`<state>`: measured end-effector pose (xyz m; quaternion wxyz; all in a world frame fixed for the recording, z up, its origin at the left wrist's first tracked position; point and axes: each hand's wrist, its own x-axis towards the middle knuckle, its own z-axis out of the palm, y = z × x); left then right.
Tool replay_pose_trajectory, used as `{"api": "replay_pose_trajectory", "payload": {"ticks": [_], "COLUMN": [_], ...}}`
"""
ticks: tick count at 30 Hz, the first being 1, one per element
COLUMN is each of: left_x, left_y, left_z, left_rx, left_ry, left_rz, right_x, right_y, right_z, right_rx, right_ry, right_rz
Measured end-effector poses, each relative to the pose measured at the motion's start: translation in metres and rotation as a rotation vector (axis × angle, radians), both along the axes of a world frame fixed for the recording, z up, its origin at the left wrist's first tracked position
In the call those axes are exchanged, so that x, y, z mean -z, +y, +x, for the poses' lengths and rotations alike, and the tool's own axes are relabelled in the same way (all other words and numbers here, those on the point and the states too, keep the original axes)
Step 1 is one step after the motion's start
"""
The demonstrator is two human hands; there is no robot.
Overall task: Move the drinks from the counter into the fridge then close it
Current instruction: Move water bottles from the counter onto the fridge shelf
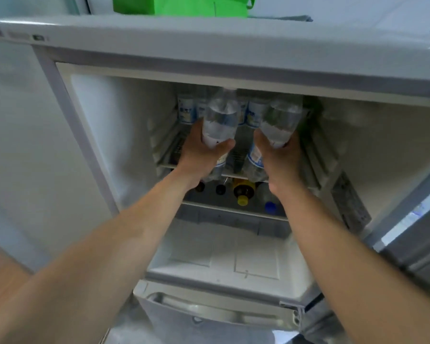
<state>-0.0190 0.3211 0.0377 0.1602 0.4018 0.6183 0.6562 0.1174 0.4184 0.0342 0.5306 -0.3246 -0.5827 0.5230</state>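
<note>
The fridge (139,115) stands open in front of me. My left hand (199,155) grips the base of a clear water bottle (220,117), held tilted with its cap toward the back, over the upper wire shelf (169,155). My right hand (281,160) grips a second clear water bottle (281,117) the same way, a little to the right. Several labelled bottles (186,108) stand at the back of that shelf. Another labelled bottle (255,160) lies on the shelf between my hands.
On the lower shelf stand a yellow-capped bottle (243,192), a blue-capped bottle (269,207) and dark-capped ones (220,189). The fridge door (412,227) hangs open at the right. A green bag (184,4) sits on top. The freezer drawer handle (209,306) is below.
</note>
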Motion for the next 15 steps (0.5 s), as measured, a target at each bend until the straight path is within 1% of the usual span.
{"api": "replay_pose_trajectory", "payload": {"ticks": [4,7,12,15], "left_x": [0.001,0.002,0.004,0.006], "left_y": [0.026,0.044,0.066,0.071], "left_z": [-0.013,-0.018,-0.029,-0.037], "left_rx": [0.074,0.086,0.114,0.091], "left_ry": [0.015,-0.008,0.008,0.018], "left_rz": [-0.027,-0.026,-0.018,-0.017], "right_x": [0.004,0.007,0.009,0.007], "right_y": [0.024,0.037,0.053,0.063], "right_z": [-0.016,-0.027,-0.04,-0.046], "right_rx": [-0.037,-0.05,-0.073,-0.075], "right_ry": [-0.013,-0.021,-0.061,-0.058], "right_rz": [-0.02,-0.001,0.008,-0.005]}}
